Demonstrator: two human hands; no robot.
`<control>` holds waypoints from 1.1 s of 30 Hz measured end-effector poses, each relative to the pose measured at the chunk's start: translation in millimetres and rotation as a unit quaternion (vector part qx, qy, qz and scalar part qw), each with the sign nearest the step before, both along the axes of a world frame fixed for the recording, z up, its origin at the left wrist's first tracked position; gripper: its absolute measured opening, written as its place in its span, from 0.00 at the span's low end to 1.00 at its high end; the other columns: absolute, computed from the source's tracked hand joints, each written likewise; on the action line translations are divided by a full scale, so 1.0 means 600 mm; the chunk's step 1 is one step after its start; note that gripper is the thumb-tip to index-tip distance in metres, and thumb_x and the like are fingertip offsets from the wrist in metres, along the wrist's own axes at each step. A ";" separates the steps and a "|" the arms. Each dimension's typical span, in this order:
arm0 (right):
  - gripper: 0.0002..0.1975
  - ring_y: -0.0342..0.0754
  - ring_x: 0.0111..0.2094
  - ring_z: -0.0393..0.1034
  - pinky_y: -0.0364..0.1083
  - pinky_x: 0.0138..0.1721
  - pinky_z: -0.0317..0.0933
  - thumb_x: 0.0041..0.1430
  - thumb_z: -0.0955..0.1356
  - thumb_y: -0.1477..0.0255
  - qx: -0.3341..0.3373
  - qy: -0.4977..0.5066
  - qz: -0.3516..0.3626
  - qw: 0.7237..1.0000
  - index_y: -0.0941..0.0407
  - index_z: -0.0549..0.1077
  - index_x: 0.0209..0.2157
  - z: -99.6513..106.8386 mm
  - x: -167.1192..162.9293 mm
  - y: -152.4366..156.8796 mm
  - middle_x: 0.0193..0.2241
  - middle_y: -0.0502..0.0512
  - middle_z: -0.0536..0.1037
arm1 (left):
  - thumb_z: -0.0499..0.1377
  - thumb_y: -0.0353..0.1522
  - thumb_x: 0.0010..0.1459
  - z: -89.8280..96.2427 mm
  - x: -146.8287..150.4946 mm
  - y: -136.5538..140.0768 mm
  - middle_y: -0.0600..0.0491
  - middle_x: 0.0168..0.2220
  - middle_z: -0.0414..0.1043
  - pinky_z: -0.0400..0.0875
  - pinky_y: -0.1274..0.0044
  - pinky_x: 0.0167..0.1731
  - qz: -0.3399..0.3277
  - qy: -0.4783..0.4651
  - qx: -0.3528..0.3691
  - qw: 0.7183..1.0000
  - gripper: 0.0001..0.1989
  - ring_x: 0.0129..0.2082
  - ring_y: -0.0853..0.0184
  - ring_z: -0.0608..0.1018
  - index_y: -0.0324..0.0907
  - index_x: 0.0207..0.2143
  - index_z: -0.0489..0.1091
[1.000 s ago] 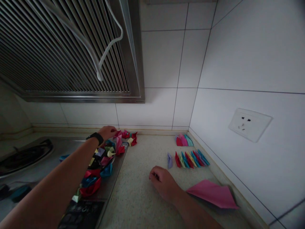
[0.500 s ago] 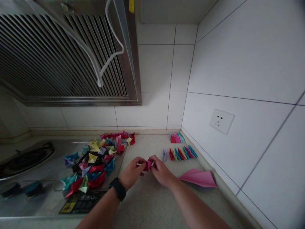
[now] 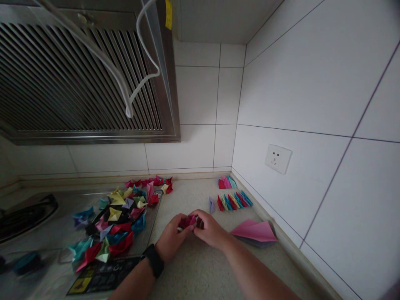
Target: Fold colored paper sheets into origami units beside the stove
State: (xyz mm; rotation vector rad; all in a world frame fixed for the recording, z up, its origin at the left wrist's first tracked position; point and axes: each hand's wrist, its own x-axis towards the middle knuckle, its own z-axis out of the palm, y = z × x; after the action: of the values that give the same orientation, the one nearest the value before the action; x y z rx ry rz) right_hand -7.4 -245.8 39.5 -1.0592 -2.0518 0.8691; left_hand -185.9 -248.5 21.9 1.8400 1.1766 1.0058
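Between my two hands, over the middle of the counter, is a small folded piece of magenta paper (image 3: 191, 221). My left hand (image 3: 173, 236), with a black watch on its wrist, pinches the paper from the left. Gripping its other side is my right hand (image 3: 210, 229), fingers curled round so that much of the paper is hidden. Just beyond the right hand a lilac folded paper (image 3: 211, 205) stands beside a row of colourful folded papers (image 3: 234, 201). To the right of that hand lies a larger pink folded sheet (image 3: 254, 231) with grey beneath.
A heap of colourful origami pieces (image 3: 120, 214) covers part of the gas stove (image 3: 46, 275) on the left. More folded papers (image 3: 227, 182) lie in the back corner. A range hood (image 3: 93, 137) with a hanging white cable (image 3: 128, 109) is overhead. The right wall has a socket (image 3: 278, 159).
My hands have closed further round the magenta paper, and less of it shows. The view has shifted slightly to the right. The papers on the counter and stove lie as before.
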 end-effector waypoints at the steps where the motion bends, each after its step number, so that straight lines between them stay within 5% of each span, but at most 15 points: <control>1: 0.17 0.34 0.33 0.61 0.34 0.35 0.55 0.53 0.64 0.73 0.011 -0.011 -0.001 1.000 0.58 0.67 0.47 0.001 0.004 -0.001 0.38 0.51 0.70 | 0.58 0.42 0.53 -0.003 -0.001 0.002 0.49 0.38 0.72 0.69 0.76 0.32 0.003 0.003 0.000 1.000 0.13 0.38 0.64 0.74 0.46 0.39 0.67; 6: 0.19 0.40 0.43 0.62 0.40 0.47 0.56 0.55 0.62 0.75 0.104 -0.128 -0.055 0.985 0.55 0.67 0.49 0.013 0.044 -0.009 0.46 0.55 0.67 | 0.62 0.39 0.48 -0.013 -0.008 0.010 0.50 0.34 0.72 0.68 0.75 0.32 0.036 0.040 -0.006 0.999 0.13 0.33 0.65 0.75 0.46 0.34 0.64; 13: 0.17 0.51 0.51 0.59 0.51 0.52 0.52 0.55 0.61 0.72 0.129 -0.341 -0.209 0.907 0.54 0.69 0.47 0.004 0.079 0.007 0.47 0.61 0.65 | 0.57 0.45 0.54 -0.005 0.000 0.000 0.50 0.34 0.71 0.68 0.75 0.30 0.034 0.041 -0.004 0.999 0.15 0.31 0.66 0.75 0.47 0.37 0.61; 19: 0.17 0.55 0.53 0.57 0.53 0.52 0.52 0.55 0.62 0.70 0.120 -0.393 -0.236 0.881 0.54 0.70 0.47 -0.004 0.060 0.007 0.54 0.62 0.60 | 0.57 0.45 0.54 -0.010 0.000 -0.005 0.46 0.42 0.69 0.69 0.76 0.33 0.031 0.029 0.007 0.999 0.23 0.35 0.66 0.74 0.43 0.47 0.58; 33: 0.15 0.53 0.47 0.61 0.51 0.46 0.57 0.56 0.59 0.70 0.114 -0.394 -0.277 0.869 0.59 0.68 0.43 -0.008 0.064 0.011 0.41 0.62 0.69 | 0.57 0.44 0.54 0.001 0.005 -0.013 0.47 0.40 0.70 0.68 0.76 0.35 0.019 0.038 0.004 0.999 0.22 0.36 0.66 0.74 0.40 0.46 0.61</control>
State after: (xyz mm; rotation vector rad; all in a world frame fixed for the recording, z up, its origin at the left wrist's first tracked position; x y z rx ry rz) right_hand 31.1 -239.4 34.9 -1.9397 -2.1597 -0.1522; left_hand -182.9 -256.3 22.5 1.8834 1.2587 0.9688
